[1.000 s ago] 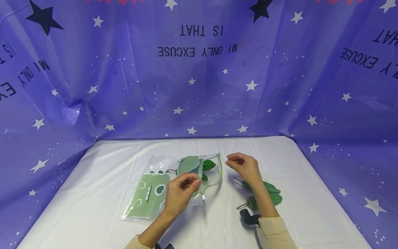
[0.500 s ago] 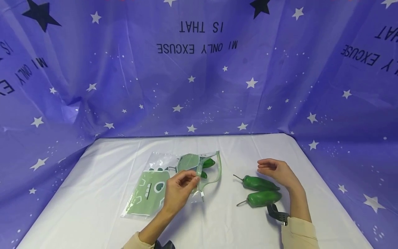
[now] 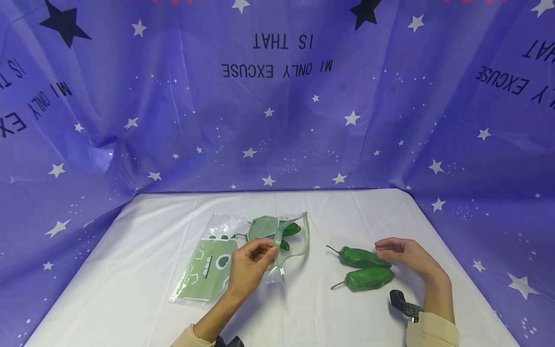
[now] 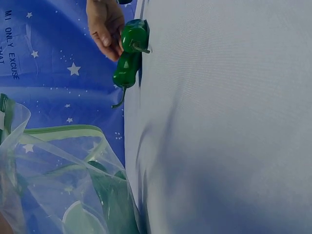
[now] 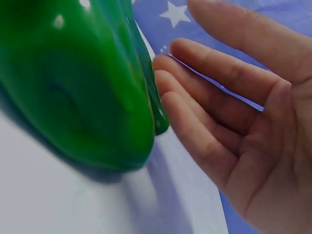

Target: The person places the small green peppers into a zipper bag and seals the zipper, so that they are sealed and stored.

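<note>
My left hand (image 3: pixel 249 267) pinches the mouth edge of a clear zip bag (image 3: pixel 201 277) printed with a green cartoon face. The bag lies on its side with its mouth gaping to the right, and green peppers (image 3: pixel 292 229) show inside. Two more green chili peppers, a far one (image 3: pixel 359 257) and a near one (image 3: pixel 368 279), lie side by side on the cloth, stems to the left. My right hand (image 3: pixel 409 255) hovers by their right ends, fingers relaxed and holding nothing. In the right wrist view its fingertips are close to a pepper (image 5: pixel 83 87); whether they touch is unclear.
A white cloth (image 3: pixel 303 313) covers the table. Behind and at both sides hangs a purple curtain (image 3: pixel 286 135) with stars and lettering. A dark wrist mount (image 3: pixel 405 304) sits at my right wrist.
My right hand has moved away from the bag's mouth, over to the right and down beside the two loose peppers. My left hand and the bag have stayed nearly still.
</note>
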### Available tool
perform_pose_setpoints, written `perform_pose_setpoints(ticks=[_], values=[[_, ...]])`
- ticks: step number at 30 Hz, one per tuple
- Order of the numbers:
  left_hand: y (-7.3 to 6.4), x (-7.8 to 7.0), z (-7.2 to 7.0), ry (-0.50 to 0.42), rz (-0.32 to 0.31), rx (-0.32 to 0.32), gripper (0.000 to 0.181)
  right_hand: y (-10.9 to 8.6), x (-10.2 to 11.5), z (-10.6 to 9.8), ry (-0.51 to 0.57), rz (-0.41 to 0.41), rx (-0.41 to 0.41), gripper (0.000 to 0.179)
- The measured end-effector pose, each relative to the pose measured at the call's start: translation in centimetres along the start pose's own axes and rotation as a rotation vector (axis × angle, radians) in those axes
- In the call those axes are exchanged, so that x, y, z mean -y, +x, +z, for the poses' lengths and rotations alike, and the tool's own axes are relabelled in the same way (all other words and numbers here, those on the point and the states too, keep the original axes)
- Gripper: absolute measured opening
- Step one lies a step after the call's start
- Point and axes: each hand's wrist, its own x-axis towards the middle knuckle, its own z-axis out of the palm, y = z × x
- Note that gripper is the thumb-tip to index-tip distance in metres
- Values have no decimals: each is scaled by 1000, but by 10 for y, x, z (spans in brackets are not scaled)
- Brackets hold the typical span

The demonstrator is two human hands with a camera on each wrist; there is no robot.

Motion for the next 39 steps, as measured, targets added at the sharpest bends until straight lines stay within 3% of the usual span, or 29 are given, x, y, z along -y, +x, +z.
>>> perform_pose_setpoints(ticks=[6,12,30,39], values=[[0,-7,0,11,6,2,10,-3,-11,-2,81,-27,101,47],[-2,-8,0,17,-7,3,10,-3,-19,-1,63,1,119,47],[-1,-9,1,41,15,-11,11,-1,-25,0,25,25,73,35],[-2,-7,1,22,9,-5,11,-3,-12,-5,15,-5,-18,38]])
